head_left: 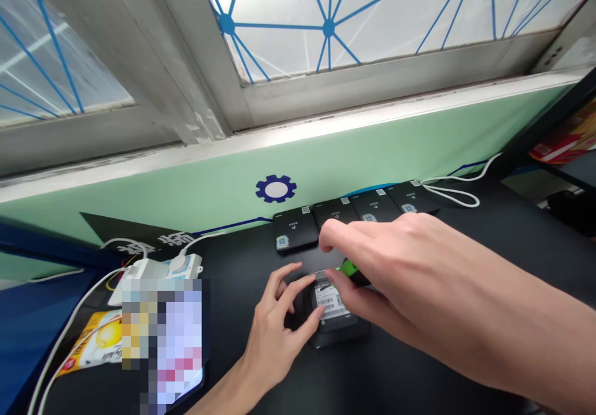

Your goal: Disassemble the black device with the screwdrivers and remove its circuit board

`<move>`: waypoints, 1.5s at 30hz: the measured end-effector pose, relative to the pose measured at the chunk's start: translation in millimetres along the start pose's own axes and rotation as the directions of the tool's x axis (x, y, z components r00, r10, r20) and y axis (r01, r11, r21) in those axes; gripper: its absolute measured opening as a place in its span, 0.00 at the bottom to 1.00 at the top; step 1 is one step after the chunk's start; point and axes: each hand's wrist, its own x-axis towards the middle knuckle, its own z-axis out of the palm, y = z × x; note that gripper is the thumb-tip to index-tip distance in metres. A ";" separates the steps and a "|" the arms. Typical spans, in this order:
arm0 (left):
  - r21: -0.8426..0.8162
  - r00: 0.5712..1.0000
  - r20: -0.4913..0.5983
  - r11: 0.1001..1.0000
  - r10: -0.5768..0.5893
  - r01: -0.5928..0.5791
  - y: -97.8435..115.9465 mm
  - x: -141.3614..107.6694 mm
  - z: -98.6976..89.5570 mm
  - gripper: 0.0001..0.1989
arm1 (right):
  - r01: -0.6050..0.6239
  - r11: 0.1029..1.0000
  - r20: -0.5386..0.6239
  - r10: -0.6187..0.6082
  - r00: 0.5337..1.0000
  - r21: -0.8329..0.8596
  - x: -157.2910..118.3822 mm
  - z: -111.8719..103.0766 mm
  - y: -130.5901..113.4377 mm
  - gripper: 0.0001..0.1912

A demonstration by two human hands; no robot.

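A black box-shaped device [333,325] with a white printed label lies on the dark table, below the middle of the view. My left hand [282,325] grips its left side, with the thumb on the label's edge and fingers bent at the far left corner. Over the right part of the device, my right hand [386,266] is closed around a screwdriver [350,271] with a green and black handle. A thin dark shaft seems to reach down over the label; its tip is hard to make out. My right hand hides the device's right side.
Several flat black boxes, including one at the left [294,228], stand in a row along the green wall. A white power strip [161,275], a yellow snack packet [95,346] and a lit phone [179,346], partly blurred, lie left. A white cable [459,197] loops at back right.
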 end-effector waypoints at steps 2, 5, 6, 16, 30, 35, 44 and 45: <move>-0.020 0.995 -0.076 0.998 0.056 -0.058 1.0 0.7 0.2 0.14 | -0.001 0.999 0.003 0.001 1.000 0.034 2.8 -1.5 -3.0 0.11; -0.050 0.987 -0.117 0.992 0.108 -0.115 2.4 1.5 0.2 0.10 | -0.019 0.998 0.006 0.019 1.000 0.055 6.0 -2.1 -5.3 0.13; -0.057 0.986 -0.121 0.991 0.111 -0.118 2.7 1.8 0.1 0.09 | -0.023 0.998 0.011 0.023 1.000 0.055 6.6 -2.0 -5.6 0.14; -0.045 0.968 -0.204 0.986 0.149 -0.161 7.8 11.6 -4.0 0.10 | 0.004 0.998 0.033 -0.006 0.999 0.064 10.0 1.9 -9.6 0.16; -0.161 0.972 -0.148 0.974 -0.181 0.156 1.8 8.7 -5.3 0.10 | 0.018 0.999 -0.018 -0.017 1.000 0.031 4.9 0.1 -3.8 0.11; -0.230 0.937 -0.085 0.922 -0.338 0.311 -2.5 10.6 -6.0 0.18 | 0.029 1.000 -0.037 -0.029 0.999 -0.005 2.7 1.6 -0.6 0.11; -0.075 0.977 -0.113 0.982 -0.182 0.175 -4.1 7.5 -1.9 0.16 | 0.052 0.998 -0.049 -0.054 0.997 -0.042 -3.3 -2.0 0.0 0.12; -0.049 0.981 -0.128 0.989 -0.146 0.140 -4.7 6.7 -1.3 0.15 | 0.049 0.998 -0.047 -0.051 0.998 -0.043 -4.3 -3.0 0.4 0.12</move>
